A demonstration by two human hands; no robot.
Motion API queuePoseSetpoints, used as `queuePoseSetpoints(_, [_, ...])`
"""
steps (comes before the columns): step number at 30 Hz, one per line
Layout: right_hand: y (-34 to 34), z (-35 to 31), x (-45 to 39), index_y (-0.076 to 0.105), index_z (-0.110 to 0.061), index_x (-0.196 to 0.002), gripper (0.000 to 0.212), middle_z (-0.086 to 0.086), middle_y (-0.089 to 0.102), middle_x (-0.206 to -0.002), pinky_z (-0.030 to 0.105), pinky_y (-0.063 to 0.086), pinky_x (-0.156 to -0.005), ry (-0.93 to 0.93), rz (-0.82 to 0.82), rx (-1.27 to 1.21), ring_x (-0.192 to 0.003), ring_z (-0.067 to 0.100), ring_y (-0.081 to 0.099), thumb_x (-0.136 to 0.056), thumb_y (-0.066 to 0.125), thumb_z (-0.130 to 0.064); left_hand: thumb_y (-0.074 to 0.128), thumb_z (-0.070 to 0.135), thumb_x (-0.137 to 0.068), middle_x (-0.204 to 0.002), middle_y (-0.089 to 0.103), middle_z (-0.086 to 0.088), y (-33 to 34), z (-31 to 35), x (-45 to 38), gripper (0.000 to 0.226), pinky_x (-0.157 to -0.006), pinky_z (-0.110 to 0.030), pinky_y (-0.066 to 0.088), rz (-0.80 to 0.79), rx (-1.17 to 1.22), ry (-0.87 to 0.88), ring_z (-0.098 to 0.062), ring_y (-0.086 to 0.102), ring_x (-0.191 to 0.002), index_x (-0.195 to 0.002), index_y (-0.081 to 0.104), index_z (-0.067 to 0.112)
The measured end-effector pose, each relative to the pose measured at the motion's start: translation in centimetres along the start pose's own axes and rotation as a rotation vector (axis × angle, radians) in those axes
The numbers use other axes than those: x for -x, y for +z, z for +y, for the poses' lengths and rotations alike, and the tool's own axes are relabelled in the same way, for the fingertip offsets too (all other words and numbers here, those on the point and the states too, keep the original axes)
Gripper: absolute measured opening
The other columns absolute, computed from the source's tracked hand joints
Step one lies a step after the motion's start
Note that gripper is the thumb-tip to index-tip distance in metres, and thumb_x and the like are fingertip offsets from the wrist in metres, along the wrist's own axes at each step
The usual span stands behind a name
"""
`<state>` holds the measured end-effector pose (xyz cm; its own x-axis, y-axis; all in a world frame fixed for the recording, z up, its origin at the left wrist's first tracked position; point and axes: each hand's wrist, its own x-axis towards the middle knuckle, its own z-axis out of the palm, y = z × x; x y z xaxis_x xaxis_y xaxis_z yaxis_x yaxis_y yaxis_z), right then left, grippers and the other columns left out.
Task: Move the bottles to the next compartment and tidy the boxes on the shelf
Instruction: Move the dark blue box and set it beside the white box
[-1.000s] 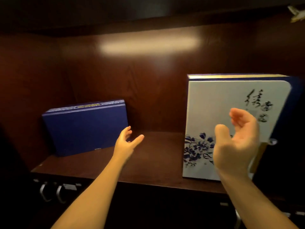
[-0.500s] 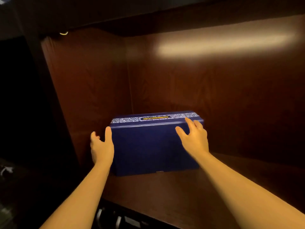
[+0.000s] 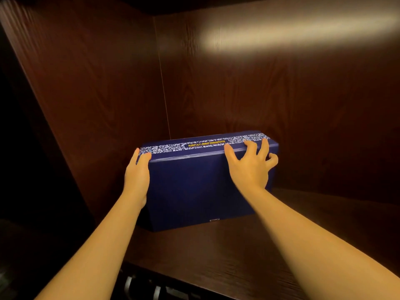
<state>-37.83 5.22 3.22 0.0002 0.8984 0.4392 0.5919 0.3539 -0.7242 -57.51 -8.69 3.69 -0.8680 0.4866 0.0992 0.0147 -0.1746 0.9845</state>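
A dark blue box with a blue-and-white patterned top stands on its long edge in the back left corner of the wooden shelf. My left hand lies flat against the box's left end, fingertips at the top edge. My right hand presses on the front face near the right end, its fingers hooked over the top edge. Both hands hold the box between them. No bottles are in view, and the white floral box is out of view.
The compartment's dark wooden left wall and back wall close in right behind the box. Bare shelf board stretches to the right of the box. Metal handles show below the shelf's front edge.
The view swung left from the white floral box to the blue box. Both hands went from open in the air to closing on the blue box's ends.
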Motion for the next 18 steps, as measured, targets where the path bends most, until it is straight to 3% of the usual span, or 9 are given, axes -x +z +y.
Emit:
queuePoseSetpoints(3, [-0.4, 0.9, -0.9, 0.049, -0.028, -0.137, 0.065, 0.000, 0.017, -0.164, 0.048, 0.042, -0.094, -0.001, -0.043, -0.084, -0.143, 0.036, 0.012, -0.083, 0.055, -0.065, 0.046, 0.038, -0.093, -0.096, 0.053, 0.024, 0.5, 0.2, 3.3, 0.050, -0.061, -0.022, 0.045, 0.014, -0.017, 0.079, 0.000, 0.059, -0.083, -0.142, 0.036, 0.040])
queuePoseSetpoints(5, [-0.9, 1.4, -1.8, 0.051, -0.027, -0.135, 0.059, 0.001, 0.017, -0.164, 0.048, 0.037, -0.099, -0.008, -0.082, -0.166, -0.144, 0.034, 0.013, -0.084, 0.058, -0.057, 0.044, 0.042, -0.089, -0.109, 0.058, 0.016, 0.7, 0.1, 6.4, 0.045, -0.073, -0.026, 0.048, 0.004, -0.054, 0.133, -0.003, 0.059, -0.092, -0.134, 0.042, 0.043])
queuePoseSetpoints(7, [-1.4, 2.1, -2.8, 0.056, -0.022, -0.132, 0.052, 0.006, 0.020, -0.164, 0.044, 0.030, -0.105, -0.030, -0.097, -0.252, -0.145, 0.033, 0.019, -0.086, 0.060, -0.045, 0.040, 0.054, -0.079, -0.126, 0.053, 0.010, 0.1, -0.5, 9.5, 0.054, -0.088, -0.030, 0.042, 0.023, -0.154, 0.174, -0.011, 0.053, -0.107, -0.130, 0.047, 0.040])
queuePoseSetpoints(9, [-2.0, 2.9, -3.8, 0.059, -0.018, -0.130, 0.046, 0.011, 0.024, -0.163, 0.040, 0.025, -0.112, -0.044, -0.133, -0.324, -0.144, 0.032, 0.027, -0.088, 0.062, -0.037, 0.033, 0.063, -0.075, -0.125, 0.052, 0.004, -1.2, -0.7, 10.6, 0.060, -0.088, -0.033, 0.037, 0.133, -0.343, 0.224, -0.017, 0.047, -0.108, -0.119, 0.057, 0.031])
queuePoseSetpoints(11, [-2.7, 3.1, -4.3, 0.056, -0.018, -0.135, 0.049, 0.009, 0.021, -0.164, 0.037, 0.023, -0.115, -0.023, -0.214, -0.372, -0.145, 0.027, 0.028, -0.090, 0.062, -0.035, 0.033, 0.062, -0.078, -0.117, 0.058, -0.004, -1.8, 0.2, 9.2, 0.054, -0.093, -0.041, 0.040, 0.213, -0.279, 0.178, -0.025, 0.051, -0.106, -0.101, 0.062, 0.023])
queuePoseSetpoints(14, [-4.0, 2.2, -1.6, 0.038, -0.022, -0.150, 0.068, 0.004, 0.011, -0.167, 0.028, 0.015, -0.113, -0.001, -0.270, -0.389, -0.151, 0.017, 0.014, -0.091, 0.058, -0.048, 0.048, 0.054, -0.089, -0.111, 0.065, 0.004, -1.3, 2.4, 5.9, 0.034, -0.082, -0.033, 0.047, -0.048, 0.069, -0.093, -0.016, 0.066, -0.098, -0.106, 0.060, 0.027])
queuePoseSetpoints(16, [-4.3, 1.9, 3.2, 0.026, -0.027, -0.155, 0.089, 0.001, 0.007, -0.167, 0.025, 0.011, -0.111, -0.005, -0.287, -0.455, -0.150, 0.008, 0.005, -0.081, 0.057, -0.067, 0.052, 0.054, -0.089, -0.107, 0.071, 0.002, -1.2, 2.2, 4.2, 0.038, -0.079, -0.034, 0.050, -0.307, 0.007, -0.132, -0.015, 0.071, -0.092, -0.111, 0.063, 0.025])
queuePoseSetpoints(18, [-4.2, 1.2, 9.9, 0.012, -0.041, -0.155, 0.108, -0.011, -0.003, -0.166, 0.023, 0.009, -0.110, -0.081, -0.391, -0.536, -0.141, -0.012, -0.009, -0.066, 0.054, -0.086, 0.052, 0.047, -0.090, -0.111, 0.073, -0.005, -1.3, 2.1, 3.2, 0.041, -0.084, -0.038, 0.050, -0.434, -0.014, -0.164, -0.020, 0.071, -0.095, -0.116, 0.067, 0.019])
